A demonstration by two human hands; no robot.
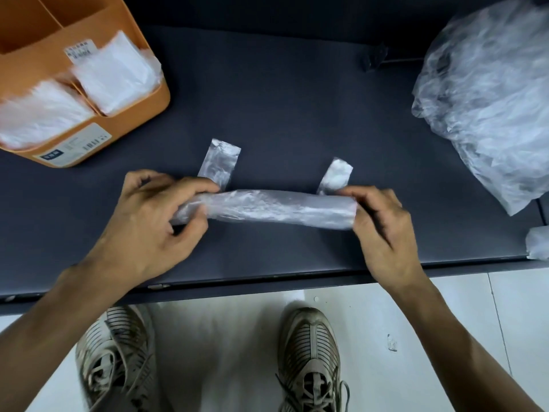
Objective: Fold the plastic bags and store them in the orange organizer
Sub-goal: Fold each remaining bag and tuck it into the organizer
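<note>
Your dark table (282, 93) carries: orange organizer (142, 108) far left, loose bag heap (490, 93) far right, rolled plastic bag (276, 208) near front edge, black clip (374, 58) at back.

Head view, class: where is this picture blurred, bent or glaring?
Head view: the orange organizer and its folded bags are smeared by motion blur; the table edge bows from the wide lens; soft glare lies on the floor tiles; the left hand is fairly sharp.

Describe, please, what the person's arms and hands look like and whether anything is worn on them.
Both forearms are bare up to the frame edge: no sleeves show. The left hand and right hand wear no gloves, and no rings, watch or wristband show. Nails look short and unpainted.
</note>
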